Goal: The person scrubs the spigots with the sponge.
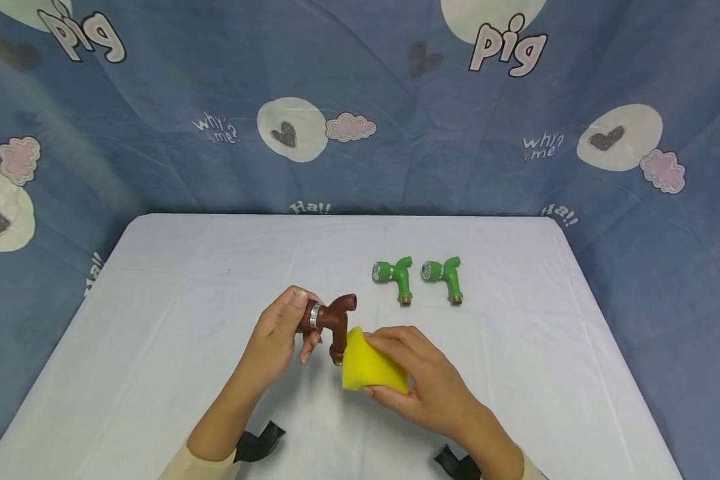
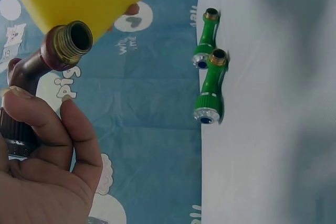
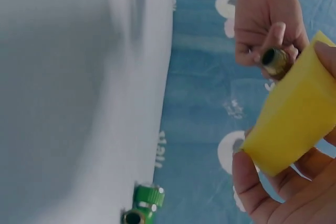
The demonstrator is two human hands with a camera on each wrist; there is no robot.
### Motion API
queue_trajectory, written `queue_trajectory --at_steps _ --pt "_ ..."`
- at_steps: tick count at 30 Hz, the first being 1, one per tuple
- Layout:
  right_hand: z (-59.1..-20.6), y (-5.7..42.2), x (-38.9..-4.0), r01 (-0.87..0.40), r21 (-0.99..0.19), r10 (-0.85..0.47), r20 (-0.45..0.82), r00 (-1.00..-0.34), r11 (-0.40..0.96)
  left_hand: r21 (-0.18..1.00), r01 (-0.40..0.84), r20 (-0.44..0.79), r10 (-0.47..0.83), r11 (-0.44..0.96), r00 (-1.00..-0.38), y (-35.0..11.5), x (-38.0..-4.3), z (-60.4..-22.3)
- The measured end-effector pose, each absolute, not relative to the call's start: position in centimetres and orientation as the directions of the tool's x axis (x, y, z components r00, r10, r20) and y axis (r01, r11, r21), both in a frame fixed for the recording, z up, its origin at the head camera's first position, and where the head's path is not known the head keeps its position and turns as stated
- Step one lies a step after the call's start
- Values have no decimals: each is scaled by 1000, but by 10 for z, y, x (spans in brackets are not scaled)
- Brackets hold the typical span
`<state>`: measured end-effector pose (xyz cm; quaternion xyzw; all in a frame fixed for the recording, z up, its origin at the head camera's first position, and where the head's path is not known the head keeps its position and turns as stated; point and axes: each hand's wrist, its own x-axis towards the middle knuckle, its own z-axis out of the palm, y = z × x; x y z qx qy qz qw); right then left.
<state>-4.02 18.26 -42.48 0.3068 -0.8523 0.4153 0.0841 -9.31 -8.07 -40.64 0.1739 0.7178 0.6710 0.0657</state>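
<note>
My left hand (image 1: 279,330) grips a brown tap (image 1: 336,320) by its wide ribbed end, lifted over the table. The tap's brass-coloured threaded mouth (image 2: 73,43) shows in the left wrist view. A yellow sponge (image 1: 372,365) is pinched between the thumb and fingers of my right hand (image 1: 426,377). In the head view the sponge's left edge is right beside the tap's lower pipe; whether they touch I cannot tell. Past the hands, two green taps (image 1: 401,279) (image 1: 452,279) lie side by side on the table.
A white cloth covers the table (image 1: 174,300). Behind it hangs a blue printed curtain (image 1: 372,173). Black straps (image 1: 261,443) (image 1: 459,463) stick out by both wrists.
</note>
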Motion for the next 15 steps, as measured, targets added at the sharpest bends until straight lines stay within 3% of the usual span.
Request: queue_trajectory --at_steps 7,15 --pt "-423 192 -43 -565 -658 -419 387 -821 498 983 183 173 341 -5 -924 -81 -93 -409" --pt "-421 185 -40 -589 -683 -404 438 -803 431 982 185 164 329 32 -930 -79 -94 -410"
